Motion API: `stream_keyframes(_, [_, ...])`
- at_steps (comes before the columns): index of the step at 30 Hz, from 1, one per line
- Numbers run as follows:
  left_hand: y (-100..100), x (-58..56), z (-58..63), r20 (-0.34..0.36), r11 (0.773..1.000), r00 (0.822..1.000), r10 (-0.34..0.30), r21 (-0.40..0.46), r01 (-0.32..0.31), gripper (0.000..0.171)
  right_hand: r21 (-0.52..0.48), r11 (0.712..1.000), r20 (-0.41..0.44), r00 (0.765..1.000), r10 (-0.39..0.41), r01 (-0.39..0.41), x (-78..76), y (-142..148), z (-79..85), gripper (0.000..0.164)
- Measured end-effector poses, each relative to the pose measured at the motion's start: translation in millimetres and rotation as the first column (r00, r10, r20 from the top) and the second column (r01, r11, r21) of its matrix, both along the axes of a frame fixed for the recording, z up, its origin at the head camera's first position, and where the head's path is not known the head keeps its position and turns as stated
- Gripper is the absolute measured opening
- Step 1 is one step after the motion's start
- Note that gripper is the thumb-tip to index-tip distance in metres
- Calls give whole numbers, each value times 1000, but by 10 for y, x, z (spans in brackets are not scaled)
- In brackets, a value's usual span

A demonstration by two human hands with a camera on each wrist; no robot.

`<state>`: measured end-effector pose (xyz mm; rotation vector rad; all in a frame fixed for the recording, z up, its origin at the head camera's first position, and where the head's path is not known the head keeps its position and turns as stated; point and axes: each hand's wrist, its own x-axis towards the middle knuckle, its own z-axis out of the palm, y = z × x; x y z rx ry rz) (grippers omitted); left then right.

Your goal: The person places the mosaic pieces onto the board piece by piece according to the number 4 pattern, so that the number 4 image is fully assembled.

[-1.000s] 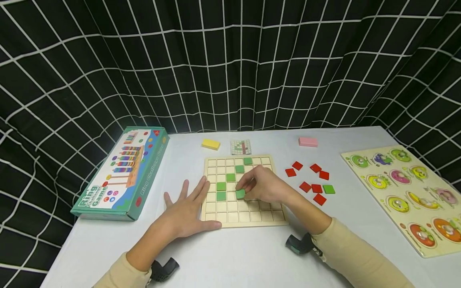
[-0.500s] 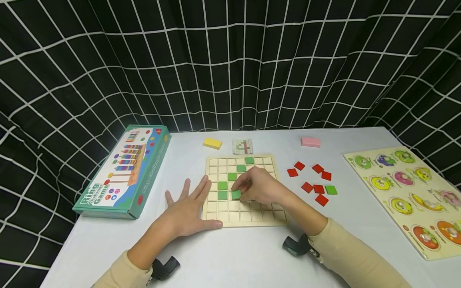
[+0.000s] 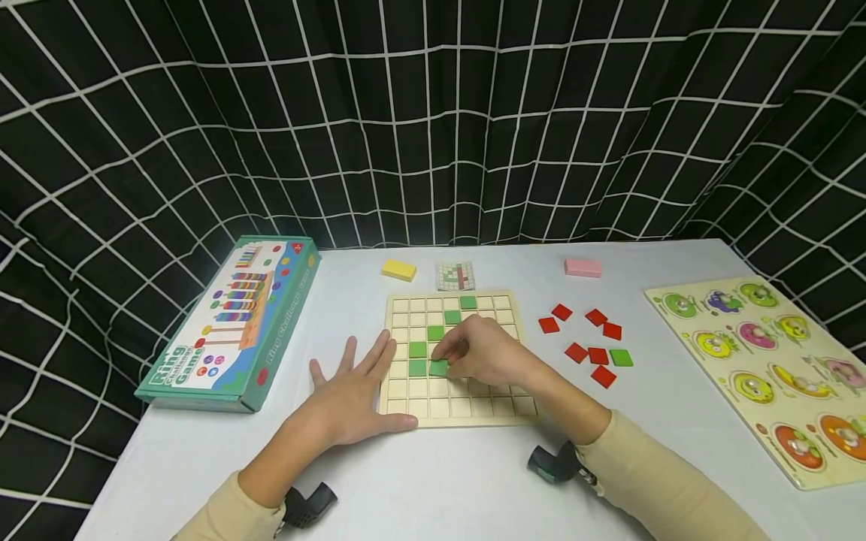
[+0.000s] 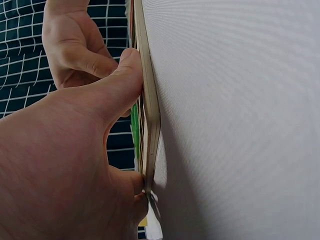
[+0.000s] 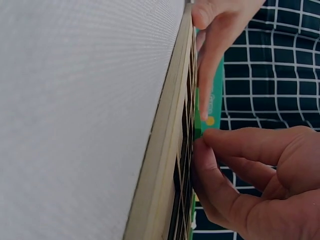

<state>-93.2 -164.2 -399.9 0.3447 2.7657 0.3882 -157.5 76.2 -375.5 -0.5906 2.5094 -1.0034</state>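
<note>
A wooden grid board (image 3: 467, 412) lies flat on the white table, with several green square tiles (image 3: 417, 350) set in its cells in a stepped line. My right hand (image 3: 490, 352) pinches another green tile (image 3: 438, 368) between thumb and fingers. This tile is at the board, just right of the lowest set tile; the right wrist view shows it (image 5: 197, 124) slightly tilted at the fingertips. Fingers spread and straight, my left hand (image 3: 352, 406) rests against the board's left side. Its thumb (image 4: 131, 62) touches the front edge near the corner.
Several loose red tiles (image 3: 576, 352) and one green tile (image 3: 621, 358) lie right of the board. Behind it are a patterned card (image 3: 455, 276), a yellow block (image 3: 399, 270) and a pink block (image 3: 582, 267). A game box (image 3: 230, 323) sits left, a fruit puzzle board (image 3: 764, 376) right.
My right hand has slid the pinched green tile leftward over the board, up to the lowest set tile. The left hand stays in place at the board's edge.
</note>
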Motion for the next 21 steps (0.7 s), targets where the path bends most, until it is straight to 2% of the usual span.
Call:
stream_keyframes(9, [-1,7,16,-4,1000,1000,-4,8,4,121,7,1000,-4,1000,-5,5,-7,-14,-19,27])
stream_keyframes(21, [3,14,17,-8,1000,1000,-6,1,6,120,-44,999,-3,1000,25,-25,-10,22,-5,26])
